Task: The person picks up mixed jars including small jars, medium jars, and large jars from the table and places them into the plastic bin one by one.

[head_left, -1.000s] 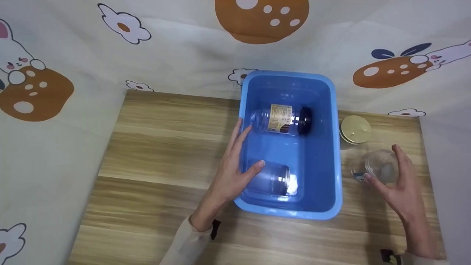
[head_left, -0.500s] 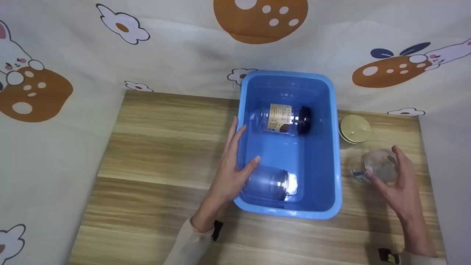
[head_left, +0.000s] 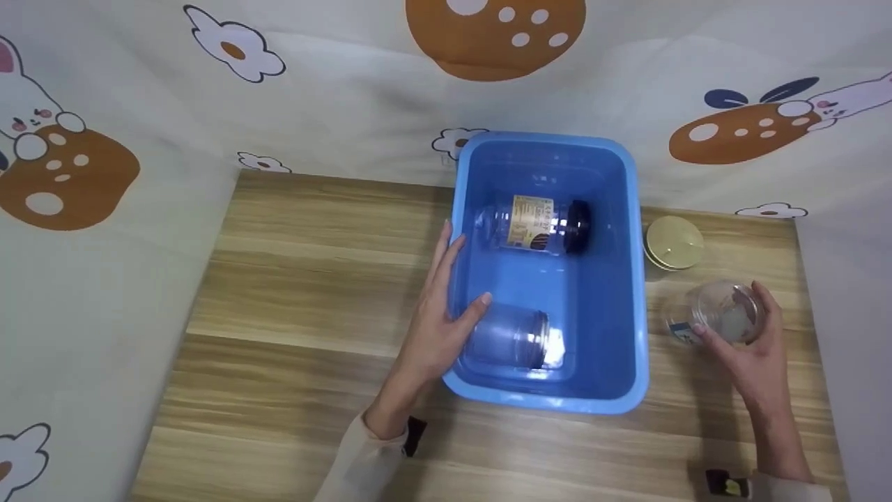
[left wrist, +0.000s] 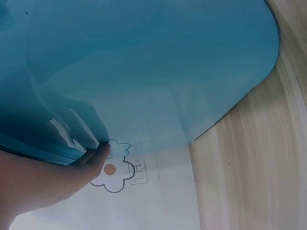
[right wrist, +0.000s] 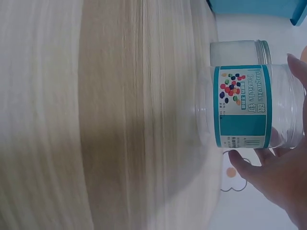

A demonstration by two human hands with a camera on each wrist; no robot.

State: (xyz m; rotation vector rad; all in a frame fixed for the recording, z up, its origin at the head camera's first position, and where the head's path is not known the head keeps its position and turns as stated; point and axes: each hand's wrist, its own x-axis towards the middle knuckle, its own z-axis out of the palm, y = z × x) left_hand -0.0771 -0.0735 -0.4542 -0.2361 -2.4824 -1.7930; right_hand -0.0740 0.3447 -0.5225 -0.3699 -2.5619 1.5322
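On the wooden table, a clear jar [head_left: 714, 314] with a teal-and-white label [right wrist: 244, 124] stands right of a blue plastic tub [head_left: 640, 328]. My right hand [head_left: 756, 362] holds this jar near its top, thumb on the near side and fingers around the far side. My left hand [head_left: 435, 335] rests on the tub's left edge, its fingers straight along the outside wall and the thumb over the inside. Inside the tub lie a dark-lidded jar [head_left: 533, 223] with a cream label and, closer to me, a clear jar [head_left: 505, 338] on its side, partly behind the thumb.
A jar with a gold lid [head_left: 674, 242] stands beside the tub's right wall, just behind the held jar. Printed cloth [head_left: 348, 104] rises along the table's back and sides. Bare wood [head_left: 300, 279] stretches left of the tub.
My right hand has come in closer around the clear jar, its fingers nearing the rim. My left fingertips have drawn back slightly to the tub's edge. The near jar in the tub rocks slightly.
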